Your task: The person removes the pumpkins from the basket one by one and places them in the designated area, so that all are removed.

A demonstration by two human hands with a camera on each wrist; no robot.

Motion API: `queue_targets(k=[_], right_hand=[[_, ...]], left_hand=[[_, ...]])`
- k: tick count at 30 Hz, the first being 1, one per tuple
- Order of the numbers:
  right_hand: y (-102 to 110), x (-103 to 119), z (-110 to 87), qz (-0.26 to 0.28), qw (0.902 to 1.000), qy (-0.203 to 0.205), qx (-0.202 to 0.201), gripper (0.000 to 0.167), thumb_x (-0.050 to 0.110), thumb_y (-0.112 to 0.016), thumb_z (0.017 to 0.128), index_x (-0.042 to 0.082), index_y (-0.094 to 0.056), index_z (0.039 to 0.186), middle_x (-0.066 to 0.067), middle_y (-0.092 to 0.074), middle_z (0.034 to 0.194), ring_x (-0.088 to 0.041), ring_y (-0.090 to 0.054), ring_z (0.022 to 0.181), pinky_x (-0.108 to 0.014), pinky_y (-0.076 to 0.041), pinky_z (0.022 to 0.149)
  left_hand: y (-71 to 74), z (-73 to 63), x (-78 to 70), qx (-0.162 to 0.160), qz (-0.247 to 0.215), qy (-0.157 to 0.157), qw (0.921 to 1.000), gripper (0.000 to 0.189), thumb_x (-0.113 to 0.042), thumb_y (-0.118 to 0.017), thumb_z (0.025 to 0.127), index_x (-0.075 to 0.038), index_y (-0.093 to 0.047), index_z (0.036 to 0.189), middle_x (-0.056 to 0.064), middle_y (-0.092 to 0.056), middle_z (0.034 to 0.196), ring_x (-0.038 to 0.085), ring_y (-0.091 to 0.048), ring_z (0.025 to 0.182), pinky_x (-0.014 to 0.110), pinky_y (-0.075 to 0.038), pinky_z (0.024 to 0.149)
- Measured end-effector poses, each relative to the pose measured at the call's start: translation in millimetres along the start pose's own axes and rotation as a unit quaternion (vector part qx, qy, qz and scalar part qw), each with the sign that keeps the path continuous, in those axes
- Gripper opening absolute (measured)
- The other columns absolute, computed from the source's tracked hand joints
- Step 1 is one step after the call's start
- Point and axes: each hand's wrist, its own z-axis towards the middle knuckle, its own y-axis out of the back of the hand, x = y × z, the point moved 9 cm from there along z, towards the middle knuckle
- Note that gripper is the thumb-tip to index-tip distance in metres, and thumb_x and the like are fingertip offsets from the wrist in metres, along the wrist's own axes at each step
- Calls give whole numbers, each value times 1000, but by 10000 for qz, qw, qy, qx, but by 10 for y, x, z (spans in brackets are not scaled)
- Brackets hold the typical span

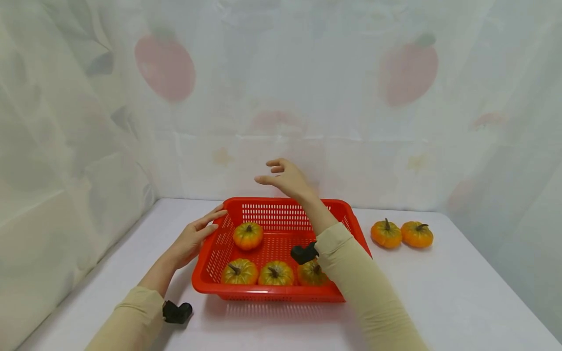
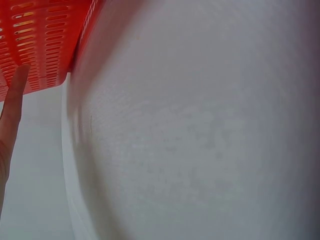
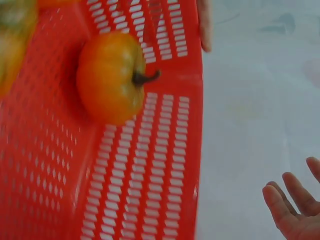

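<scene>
A red slotted plastic basket (image 1: 281, 289) stands on the table with several small orange-and-green pumpkins inside, one pumpkin (image 1: 248, 236) near the back left corner. My left hand (image 1: 193, 240) rests against the basket's left rim, its fingers fairly straight; one finger (image 2: 14, 100) shows against the slotted wall in the left wrist view. Over the basket's far side my right hand (image 1: 287, 179) hovers in the air, fingers spread and holding nothing. The right sleeve partly covers a front pumpkin (image 1: 311, 273). In the right wrist view, the right hand (image 3: 300, 212) appears beyond the rim.
Two more pumpkins, a left one (image 1: 386, 234) and a right one (image 1: 417, 234), sit side by side on the white table (image 1: 456, 292) right of the basket. A pale fruit-patterned curtain (image 1: 281, 97) hangs behind and along both sides.
</scene>
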Motion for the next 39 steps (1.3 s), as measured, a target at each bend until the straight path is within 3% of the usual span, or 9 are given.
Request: queue_targets(k=[4,10,15,18,23,28,39], right_hand=[[-187,3,59,133,9996,-77,233,62,50,-73,83,25,-53,136,-9,-54,144,-31,-53,130,-53,-47,107],[-481,-62,123,338,9949,-158,932,62,45,-72,86,18,-53,137,-13,-54,144,-33,-56,128,-50,-47,109],[-722,-177,95,168,9818,15,1893,59,39,-71,88,16,-53,138,-13,-52,147,-30,-57,128,-52,-47,109],[-814,-258,60,-37,9746,82,2236,60,37,-72,88,16,-52,140,-11,-53,146,-28,-56,128,-49,-49,108],[-909,-322,21,-371,9664,180,2539,64,37,-72,87,16,-49,143,-11,-52,147,-28,-55,130,-45,-50,105],[-1004,-339,0,-572,9586,341,2770,66,32,-73,87,14,-47,145,-14,-48,150,-31,-47,137,-48,-45,111],[-1136,-458,-33,-859,9460,226,3117,71,25,-75,85,15,-44,147,-13,-43,154,-32,-41,142,-51,-41,115]], left_hand=[[19,3,1,0,64,-13,10000,53,-28,-46,105,-16,-32,155,-6,-8,169,31,-26,151,22,-56,93],[44,-16,8,34,100,-1,9999,53,-28,-45,105,-16,-32,155,-6,-7,170,3,-39,135,22,-56,94],[44,-30,11,70,72,-16,9999,53,-28,-44,106,-16,-32,155,-5,-7,170,2,-40,135,23,-56,94],[41,-38,11,88,53,-16,9999,52,-28,-44,106,-16,-32,155,-4,-8,170,-3,-44,131,23,-56,94],[33,-47,7,96,43,2,9999,53,-28,-44,106,-16,-32,155,-3,-8,170,-8,-48,125,25,-57,94],[23,-47,-2,104,24,-33,9999,52,-27,-44,106,-14,-32,155,-2,-7,170,-9,-48,125,24,-57,94],[34,-45,22,109,-28,35,9999,53,-29,-45,105,-16,-32,155,-4,-7,170,-9,-49,124,24,-57,94]])
